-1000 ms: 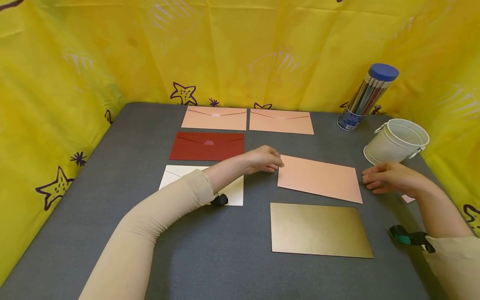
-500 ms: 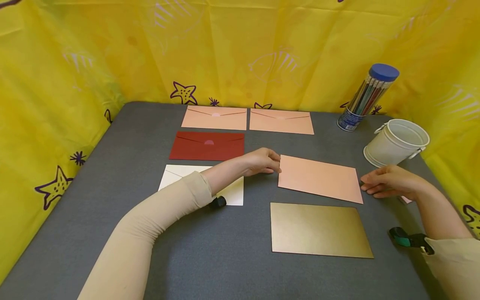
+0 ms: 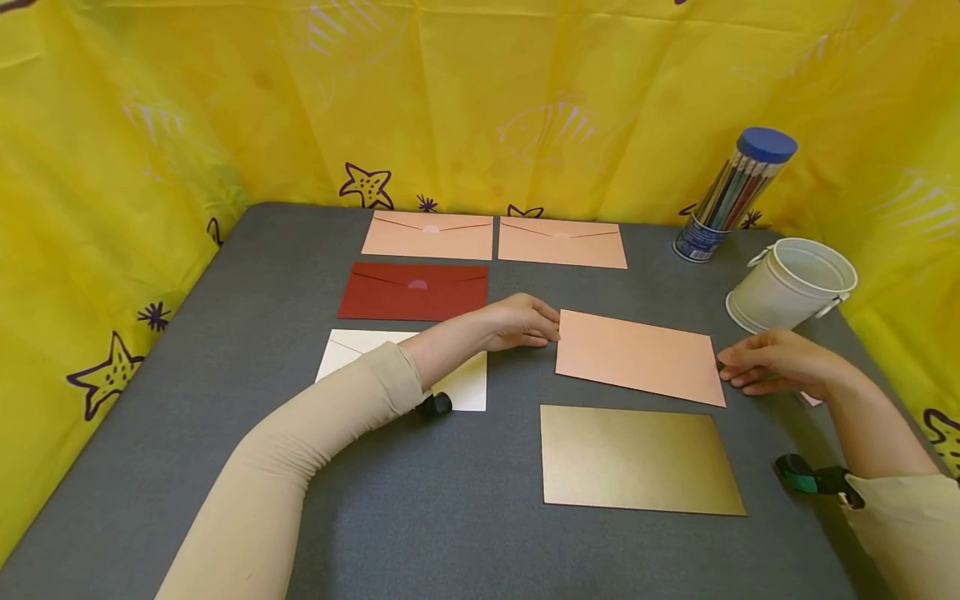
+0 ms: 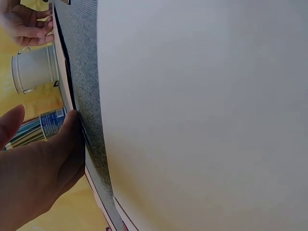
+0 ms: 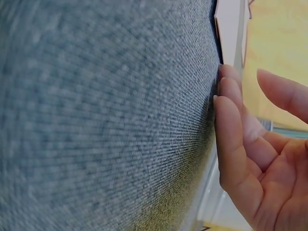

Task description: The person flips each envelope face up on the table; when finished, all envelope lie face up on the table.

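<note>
A pink envelope [image 3: 637, 358] lies plain side up between the two hands in the head view, slightly askew. My left hand [image 3: 519, 323] has its fingertips at the envelope's left edge. In the left wrist view that hand's thumb [image 4: 10, 126] stands apart from the fingers. At the right edge, my right hand [image 3: 783, 363] rests its fingertips by the envelope, and the right wrist view shows its fingers [image 5: 230, 139] extended along the table with the thumb raised. A gold envelope [image 3: 641, 460] lies just in front, also plain side up.
Two pale pink envelopes [image 3: 427, 237] lie at the back. A red envelope [image 3: 420, 302] and a white envelope [image 3: 472, 383], partly under the left arm, lie at left. A white bucket [image 3: 780, 292] and a pencil tub [image 3: 731, 196] stand back right. A pink scrap [image 3: 812, 399] shows behind the right wrist.
My right hand has moved slightly left, up to the pink envelope's edge. My left fingers have shifted a little left, from over the corner to the left edge. The envelope has hardly moved.
</note>
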Demonstrator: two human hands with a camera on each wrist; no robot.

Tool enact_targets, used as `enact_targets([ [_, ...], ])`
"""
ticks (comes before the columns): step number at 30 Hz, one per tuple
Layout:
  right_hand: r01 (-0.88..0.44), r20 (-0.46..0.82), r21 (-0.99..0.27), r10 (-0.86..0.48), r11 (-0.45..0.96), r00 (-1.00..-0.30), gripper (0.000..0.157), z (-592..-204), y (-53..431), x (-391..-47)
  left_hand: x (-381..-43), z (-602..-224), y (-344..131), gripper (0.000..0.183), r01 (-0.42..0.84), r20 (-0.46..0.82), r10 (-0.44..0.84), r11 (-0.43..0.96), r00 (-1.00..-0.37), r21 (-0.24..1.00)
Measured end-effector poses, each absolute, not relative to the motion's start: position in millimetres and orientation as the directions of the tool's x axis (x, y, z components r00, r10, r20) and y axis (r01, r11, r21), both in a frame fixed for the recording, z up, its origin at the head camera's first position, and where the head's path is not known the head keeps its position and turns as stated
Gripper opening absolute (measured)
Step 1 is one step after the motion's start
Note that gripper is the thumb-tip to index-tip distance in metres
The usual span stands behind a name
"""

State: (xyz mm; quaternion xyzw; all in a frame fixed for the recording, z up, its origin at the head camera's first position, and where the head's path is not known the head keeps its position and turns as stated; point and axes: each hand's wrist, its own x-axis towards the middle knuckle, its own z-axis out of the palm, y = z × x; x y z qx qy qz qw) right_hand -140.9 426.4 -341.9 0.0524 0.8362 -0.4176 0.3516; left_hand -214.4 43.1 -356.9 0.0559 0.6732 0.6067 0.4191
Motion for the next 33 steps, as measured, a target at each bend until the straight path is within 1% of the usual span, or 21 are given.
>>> enact_targets([
  [3, 0.378, -0.625, -0.665, -0.202, 0.644, -0.754, 0.034, -342.7, 425.6, -140.8, -215.5, -357.2, 43.6, 0.055, -0.459, -0.505, 0.578, 0.239, -0.641, 0.856],
  [10, 0.379, -0.621, -0.666, -0.197, 0.642, -0.759, 0.027, -342.5, 423.2, -142.1, -216.9, -357.1, 43.9, 0.053, -0.495, -0.521, 0.554, 0.211, -0.65, 0.843],
  [14, 0.379, -0.617, -0.664, -0.187, 0.644, -0.764, 0.025, -341.8, 421.8, -141.6, -217.0, -356.5, 44.3, 0.052, -0.512, -0.527, 0.546, 0.198, -0.651, 0.836],
  [21, 0.404, -0.627, -0.681, -0.201, 0.61, -0.753, 0.022, -343.1, 420.0, -141.4, -217.3, -357.5, 44.9, 0.051, -0.521, -0.531, 0.537, 0.187, -0.656, 0.833],
  [24, 0.417, -0.63, -0.685, -0.199, 0.597, -0.75, 0.025, -343.7, 418.9, -141.8, -217.2, -357.5, 44.6, 0.051, -0.526, -0.531, 0.534, 0.179, -0.658, 0.832],
  [28, 0.422, -0.623, -0.691, -0.188, 0.587, -0.759, 0.034, -344.2, 417.8, -142.9, -217.1, -357.2, 44.6, 0.051, -0.527, -0.532, 0.526, 0.176, -0.663, 0.831],
  [31, 0.417, -0.61, -0.703, -0.187, 0.576, -0.77, 0.034, -344.1, 417.9, -143.5, -217.0, -356.2, 44.8, 0.051, -0.523, -0.532, 0.52, 0.18, -0.668, 0.833],
  [33, 0.412, -0.601, -0.713, -0.191, 0.568, -0.776, 0.031, -344.3, 418.0, -143.9, -217.2, -355.3, 44.9, 0.051, -0.52, -0.531, 0.515, 0.182, -0.673, 0.835],
])
